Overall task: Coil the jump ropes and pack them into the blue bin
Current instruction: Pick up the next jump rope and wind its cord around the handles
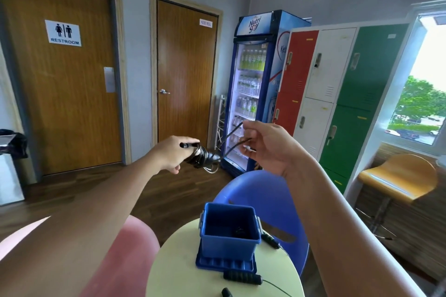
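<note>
My left hand (172, 152) is raised in front of me and grips the black handles of a jump rope (201, 155), with the cord wound round them in a dark bundle. My right hand (268, 146) pinches the loose end of the same cord just to the right, and the cord runs taut between the two hands. Below, the blue bin (230, 241) stands open on its lid (224, 264) on the round pale table (173, 270); something dark lies at its bottom. Other black rope handles (242, 277) lie on the table in front of the bin and another handle (270, 240) to its right.
A blue chair (272, 200) stands behind the table and a pink chair (130, 255) at its left. Beyond are two wooden doors, a drinks fridge (253, 94), coloured lockers (337, 94) and an orange stool (398, 181) by the window.
</note>
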`<action>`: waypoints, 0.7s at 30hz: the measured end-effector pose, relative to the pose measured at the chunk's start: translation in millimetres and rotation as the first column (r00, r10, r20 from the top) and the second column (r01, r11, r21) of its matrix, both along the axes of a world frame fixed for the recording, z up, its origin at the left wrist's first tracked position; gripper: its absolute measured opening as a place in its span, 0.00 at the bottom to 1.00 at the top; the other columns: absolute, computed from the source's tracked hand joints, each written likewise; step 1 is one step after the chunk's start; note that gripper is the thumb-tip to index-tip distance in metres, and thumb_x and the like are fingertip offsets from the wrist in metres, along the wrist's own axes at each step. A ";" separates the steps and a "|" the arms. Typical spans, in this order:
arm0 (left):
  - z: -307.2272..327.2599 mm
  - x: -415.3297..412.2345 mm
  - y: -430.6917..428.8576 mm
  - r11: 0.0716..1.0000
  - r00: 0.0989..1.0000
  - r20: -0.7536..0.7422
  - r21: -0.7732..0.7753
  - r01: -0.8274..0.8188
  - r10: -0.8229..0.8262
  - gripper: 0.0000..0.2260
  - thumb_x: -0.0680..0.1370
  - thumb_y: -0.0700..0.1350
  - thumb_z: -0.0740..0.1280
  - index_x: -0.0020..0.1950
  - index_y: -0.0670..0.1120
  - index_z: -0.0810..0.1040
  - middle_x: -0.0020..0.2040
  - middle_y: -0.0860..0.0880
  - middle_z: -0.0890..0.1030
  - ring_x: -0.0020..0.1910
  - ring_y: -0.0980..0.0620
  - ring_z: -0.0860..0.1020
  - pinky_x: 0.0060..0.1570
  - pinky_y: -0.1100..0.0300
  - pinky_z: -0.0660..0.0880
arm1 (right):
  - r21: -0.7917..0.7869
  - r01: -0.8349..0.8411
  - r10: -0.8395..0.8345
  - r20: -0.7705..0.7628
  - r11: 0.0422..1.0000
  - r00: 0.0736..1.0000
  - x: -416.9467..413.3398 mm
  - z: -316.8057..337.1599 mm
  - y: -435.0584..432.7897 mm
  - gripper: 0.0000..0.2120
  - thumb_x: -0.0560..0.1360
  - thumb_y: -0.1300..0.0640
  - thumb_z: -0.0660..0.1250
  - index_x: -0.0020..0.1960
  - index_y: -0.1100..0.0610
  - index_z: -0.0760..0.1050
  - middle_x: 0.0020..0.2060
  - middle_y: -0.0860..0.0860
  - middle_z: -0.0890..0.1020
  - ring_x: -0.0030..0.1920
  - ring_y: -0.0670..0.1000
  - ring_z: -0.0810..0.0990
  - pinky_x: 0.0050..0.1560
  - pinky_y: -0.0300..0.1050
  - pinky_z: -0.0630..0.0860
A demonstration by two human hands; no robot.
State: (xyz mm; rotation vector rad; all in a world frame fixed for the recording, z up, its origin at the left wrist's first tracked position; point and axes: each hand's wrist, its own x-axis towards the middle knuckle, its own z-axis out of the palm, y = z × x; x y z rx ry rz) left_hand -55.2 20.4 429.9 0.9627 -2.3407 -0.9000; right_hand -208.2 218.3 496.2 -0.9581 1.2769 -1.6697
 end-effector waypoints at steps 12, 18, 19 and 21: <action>13.5 18.1 14.4 0.626 0.796 -0.167 0.532 0.570 -0.582 0.27 0.73 0.55 0.77 0.70 0.51 0.78 0.68 0.32 0.73 0.55 0.38 0.77 0.51 0.45 0.82 | 0.026 0.370 -0.363 0.267 0.929 0.892 -45.3 -4.4 -21.7 0.18 0.84 0.46 0.59 0.37 0.51 0.66 0.26 0.45 0.80 0.28 0.46 0.77 0.35 0.41 0.74; 10.3 15.3 7.8 0.491 0.739 -0.353 0.574 0.656 -0.574 0.33 0.71 0.55 0.78 0.72 0.44 0.75 0.63 0.32 0.72 0.58 0.34 0.70 0.46 0.47 0.82 | 0.033 0.261 -0.263 0.142 0.965 0.954 -42.2 -29.6 -28.0 0.10 0.84 0.51 0.61 0.45 0.51 0.74 0.49 0.48 0.88 0.44 0.45 0.82 0.45 0.42 0.78; 9.4 15.2 8.0 0.464 0.729 -0.386 0.582 0.668 -0.565 0.34 0.70 0.55 0.79 0.72 0.43 0.75 0.62 0.33 0.71 0.57 0.34 0.70 0.45 0.48 0.83 | 0.017 0.242 -0.242 0.115 0.970 0.963 -42.1 -34.6 -28.6 0.08 0.83 0.51 0.62 0.48 0.51 0.77 0.50 0.46 0.87 0.48 0.45 0.81 0.48 0.43 0.76; 9.0 13.7 10.1 0.419 0.710 -0.450 0.587 0.692 -0.542 0.33 0.69 0.55 0.79 0.69 0.42 0.77 0.59 0.34 0.73 0.52 0.37 0.73 0.43 0.49 0.83 | -0.037 0.225 -0.222 0.074 0.974 0.972 -40.2 -44.5 -31.1 0.09 0.82 0.50 0.65 0.57 0.51 0.80 0.56 0.44 0.86 0.57 0.46 0.79 0.54 0.45 0.72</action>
